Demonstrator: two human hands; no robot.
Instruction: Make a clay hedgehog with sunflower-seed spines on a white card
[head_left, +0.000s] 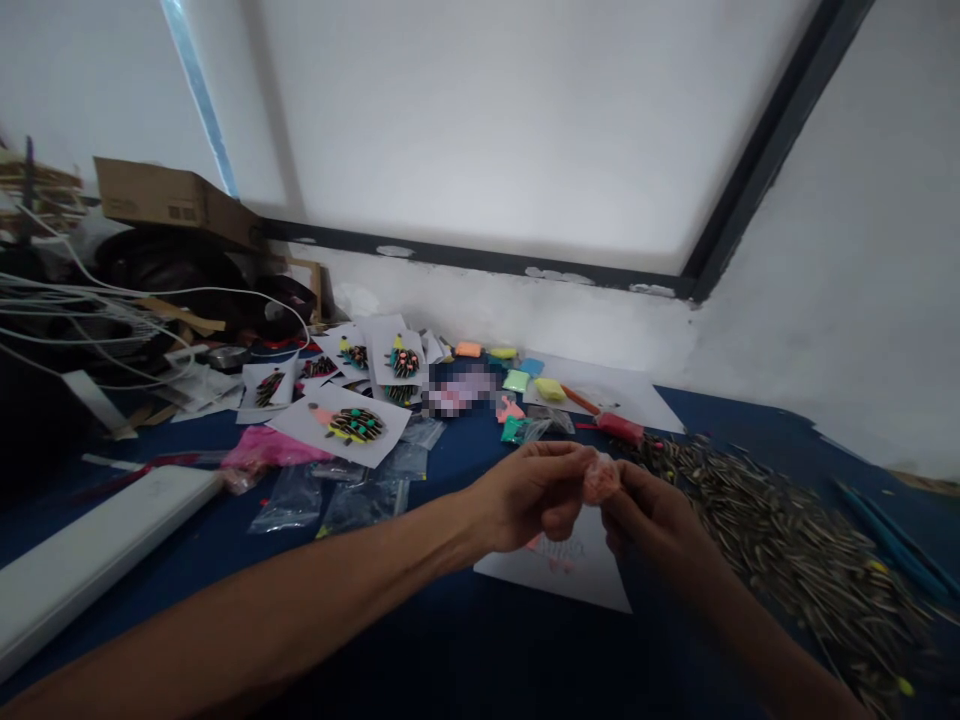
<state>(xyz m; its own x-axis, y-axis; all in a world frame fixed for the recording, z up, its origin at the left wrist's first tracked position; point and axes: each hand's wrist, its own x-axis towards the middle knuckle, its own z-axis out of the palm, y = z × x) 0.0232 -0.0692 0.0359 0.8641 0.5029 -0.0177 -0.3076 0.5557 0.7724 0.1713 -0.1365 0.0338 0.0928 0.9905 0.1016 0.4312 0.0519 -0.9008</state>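
A small clear plastic packet of pinkish-orange clay (601,478) is stretched between my two hands above the blue table. My left hand (529,495) pinches its left side between thumb and fingers, and my right hand (654,510) grips its right side. Below them lies a white sheet of paper (555,580) with a pink shape and drawn lines, partly covered by my hands. Just beyond are a pink clay piece (510,408), a green packet (515,430) and a red packet (619,428).
Sunflower seeds (780,530) are heaped at right, near blue scissors-like handles (892,540). Seed-covered hedgehog pictures (352,425) and plastic bags (364,505) lie at left. A long white box (105,550), tangled white cables (97,310) and a cardboard box (172,200) are farther left.
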